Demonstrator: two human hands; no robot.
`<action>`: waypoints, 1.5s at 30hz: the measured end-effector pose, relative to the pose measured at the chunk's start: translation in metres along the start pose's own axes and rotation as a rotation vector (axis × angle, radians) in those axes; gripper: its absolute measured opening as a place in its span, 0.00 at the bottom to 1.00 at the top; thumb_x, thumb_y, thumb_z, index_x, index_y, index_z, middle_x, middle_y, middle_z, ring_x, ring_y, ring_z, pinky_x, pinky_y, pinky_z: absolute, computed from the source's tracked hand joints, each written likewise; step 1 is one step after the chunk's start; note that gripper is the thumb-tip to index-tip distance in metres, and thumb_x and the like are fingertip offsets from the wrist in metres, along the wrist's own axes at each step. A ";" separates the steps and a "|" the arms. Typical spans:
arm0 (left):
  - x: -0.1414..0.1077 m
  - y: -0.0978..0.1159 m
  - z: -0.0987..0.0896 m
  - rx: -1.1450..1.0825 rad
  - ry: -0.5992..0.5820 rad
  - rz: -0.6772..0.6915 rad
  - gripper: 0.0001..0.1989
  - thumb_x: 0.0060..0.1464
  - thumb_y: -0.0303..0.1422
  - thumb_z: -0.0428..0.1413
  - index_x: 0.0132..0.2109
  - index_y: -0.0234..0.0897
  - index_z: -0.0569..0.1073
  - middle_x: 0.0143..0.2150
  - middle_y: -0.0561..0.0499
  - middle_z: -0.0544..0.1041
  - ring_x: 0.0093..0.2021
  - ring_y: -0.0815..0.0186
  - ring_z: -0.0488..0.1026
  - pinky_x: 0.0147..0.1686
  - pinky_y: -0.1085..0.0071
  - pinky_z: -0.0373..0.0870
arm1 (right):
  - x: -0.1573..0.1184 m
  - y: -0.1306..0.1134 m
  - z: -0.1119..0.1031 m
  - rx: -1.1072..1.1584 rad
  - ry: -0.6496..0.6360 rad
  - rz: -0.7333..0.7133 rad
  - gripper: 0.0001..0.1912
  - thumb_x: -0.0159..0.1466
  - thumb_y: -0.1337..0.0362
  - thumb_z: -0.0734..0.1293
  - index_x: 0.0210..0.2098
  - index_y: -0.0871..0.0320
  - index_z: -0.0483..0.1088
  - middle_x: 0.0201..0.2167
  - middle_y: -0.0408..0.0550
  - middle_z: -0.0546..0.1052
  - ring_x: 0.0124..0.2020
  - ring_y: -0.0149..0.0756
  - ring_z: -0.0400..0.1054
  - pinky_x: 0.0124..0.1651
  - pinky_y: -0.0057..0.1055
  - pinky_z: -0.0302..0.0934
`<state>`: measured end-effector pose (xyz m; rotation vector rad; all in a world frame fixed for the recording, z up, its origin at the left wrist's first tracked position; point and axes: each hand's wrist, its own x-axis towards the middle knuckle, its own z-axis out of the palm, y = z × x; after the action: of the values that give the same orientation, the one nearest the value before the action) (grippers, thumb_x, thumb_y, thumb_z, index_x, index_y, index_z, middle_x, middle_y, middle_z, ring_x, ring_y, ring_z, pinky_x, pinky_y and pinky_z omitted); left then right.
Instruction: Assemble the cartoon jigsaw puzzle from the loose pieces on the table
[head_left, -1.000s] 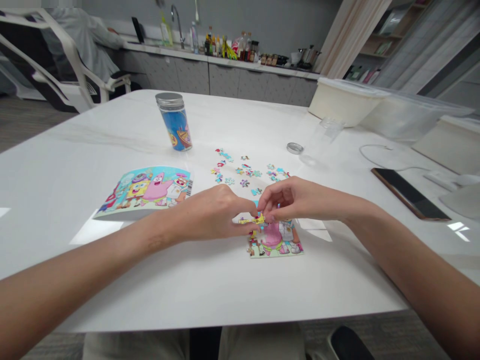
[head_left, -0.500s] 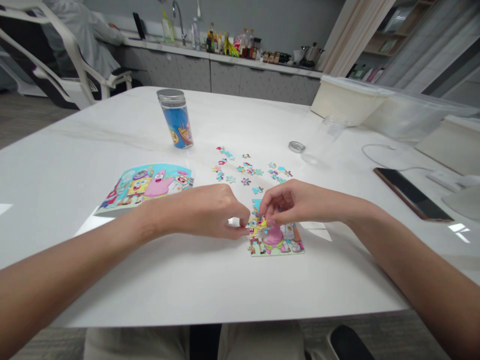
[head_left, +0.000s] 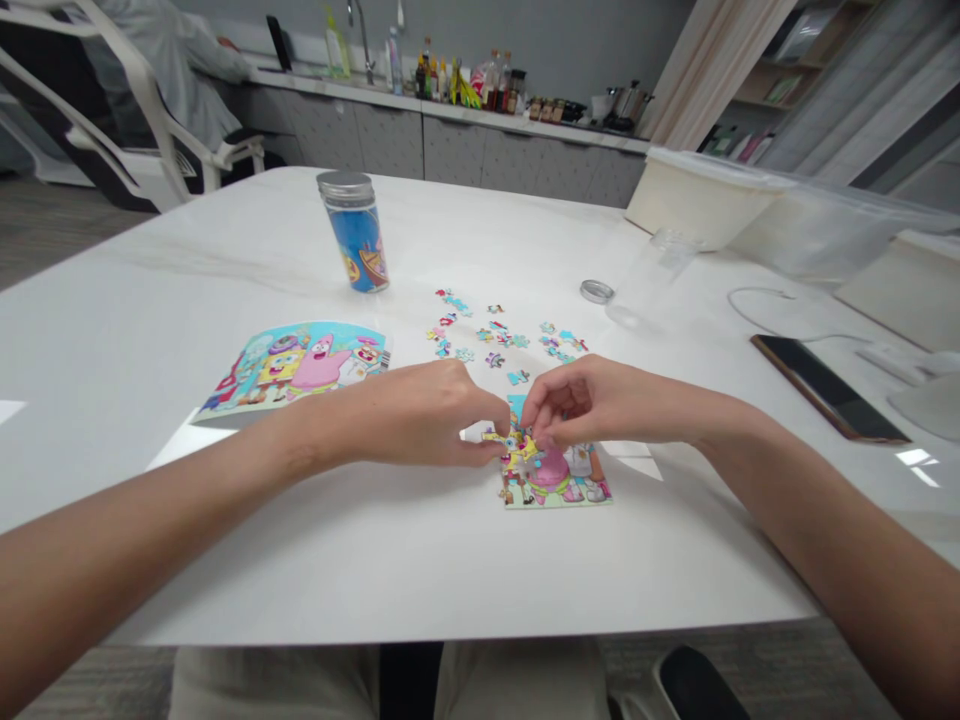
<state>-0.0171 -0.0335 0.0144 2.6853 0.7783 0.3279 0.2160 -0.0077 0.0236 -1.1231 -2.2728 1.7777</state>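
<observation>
A partly joined jigsaw puzzle [head_left: 559,480] of cartoon figures lies flat near the table's front edge. At its left side my left hand [head_left: 465,415] pinches a small yellow puzzle piece between thumb and forefinger. My right hand [head_left: 574,400] is over the upper part of the puzzle, its thumb and forefinger closed on a yellow puzzle piece [head_left: 531,447] and the other fingers curled; it hides some of the picture. Behind both hands, loose puzzle pieces [head_left: 495,360] are scattered. A printed picture sheet [head_left: 304,368] with matching figures lies beyond my left forearm.
A capped jar with a blue label [head_left: 358,240] stands at the back left. A clear jar [head_left: 651,280] and a metal lid [head_left: 597,291] are at the back right, near plastic boxes [head_left: 697,195]. A phone [head_left: 825,385] lies right. A person sits beyond the white chair [head_left: 142,80].
My left hand has shifted slightly right and up against the puzzle, and more of the yellow piece shows at its fingertips. My right hand stays nearly in place; the whole view has shifted slightly.
</observation>
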 end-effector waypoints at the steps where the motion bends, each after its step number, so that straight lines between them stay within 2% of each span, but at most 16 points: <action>1: 0.001 0.001 -0.001 -0.007 0.013 -0.048 0.09 0.56 0.33 0.56 0.40 0.39 0.81 0.15 0.60 0.63 0.18 0.74 0.58 0.25 0.75 0.54 | 0.000 0.000 0.001 -0.005 0.016 -0.014 0.08 0.58 0.62 0.72 0.36 0.58 0.75 0.30 0.45 0.80 0.31 0.33 0.75 0.34 0.29 0.66; 5: 0.006 0.004 -0.007 -0.116 0.030 -0.273 0.12 0.56 0.36 0.54 0.38 0.37 0.81 0.15 0.62 0.55 0.17 0.75 0.53 0.26 0.74 0.53 | 0.002 -0.002 0.004 -0.001 0.080 -0.068 0.08 0.57 0.62 0.72 0.35 0.58 0.75 0.30 0.45 0.80 0.32 0.33 0.74 0.35 0.29 0.66; 12: 0.009 0.007 -0.006 -0.461 -0.109 -0.486 0.15 0.53 0.43 0.55 0.36 0.36 0.80 0.16 0.61 0.53 0.18 0.74 0.48 0.19 0.72 0.44 | 0.007 -0.001 0.014 0.087 0.094 -0.078 0.07 0.55 0.64 0.73 0.32 0.58 0.73 0.28 0.44 0.78 0.29 0.31 0.72 0.33 0.29 0.65; 19: 0.008 0.003 -0.006 -0.565 -0.137 -0.532 0.14 0.51 0.42 0.57 0.35 0.36 0.80 0.16 0.61 0.53 0.18 0.73 0.48 0.18 0.72 0.44 | 0.007 -0.001 0.016 0.077 0.128 -0.070 0.08 0.55 0.63 0.74 0.32 0.57 0.71 0.29 0.44 0.78 0.29 0.31 0.72 0.33 0.30 0.64; 29: 0.010 0.005 -0.008 -0.620 -0.178 -0.581 0.10 0.49 0.38 0.57 0.35 0.36 0.78 0.17 0.60 0.57 0.18 0.74 0.50 0.19 0.73 0.45 | 0.007 -0.003 0.016 0.145 0.071 -0.044 0.10 0.54 0.66 0.73 0.34 0.57 0.70 0.30 0.44 0.79 0.34 0.33 0.74 0.37 0.31 0.67; 32: 0.011 0.005 -0.007 -0.670 -0.177 -0.596 0.10 0.49 0.36 0.57 0.35 0.35 0.77 0.16 0.61 0.55 0.17 0.74 0.49 0.18 0.73 0.45 | 0.007 -0.003 0.017 0.152 0.065 -0.041 0.12 0.53 0.67 0.74 0.35 0.56 0.69 0.32 0.44 0.79 0.34 0.33 0.75 0.38 0.31 0.67; 37: 0.010 0.004 -0.009 -0.689 -0.160 -0.601 0.09 0.50 0.37 0.56 0.35 0.35 0.76 0.16 0.61 0.54 0.17 0.74 0.51 0.18 0.74 0.45 | 0.009 -0.001 0.020 0.158 0.105 -0.058 0.14 0.52 0.69 0.73 0.35 0.56 0.67 0.31 0.44 0.78 0.33 0.33 0.74 0.35 0.30 0.66; 45: 0.010 0.003 -0.013 -0.681 -0.188 -0.633 0.10 0.48 0.37 0.58 0.36 0.35 0.76 0.16 0.60 0.60 0.17 0.73 0.54 0.18 0.74 0.49 | 0.008 0.000 0.018 0.078 0.168 -0.080 0.12 0.54 0.69 0.72 0.36 0.56 0.67 0.31 0.44 0.78 0.30 0.32 0.72 0.34 0.31 0.66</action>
<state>-0.0111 -0.0276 0.0289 1.7109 1.1472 0.1373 0.2018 -0.0177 0.0144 -1.1061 -2.1041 1.6598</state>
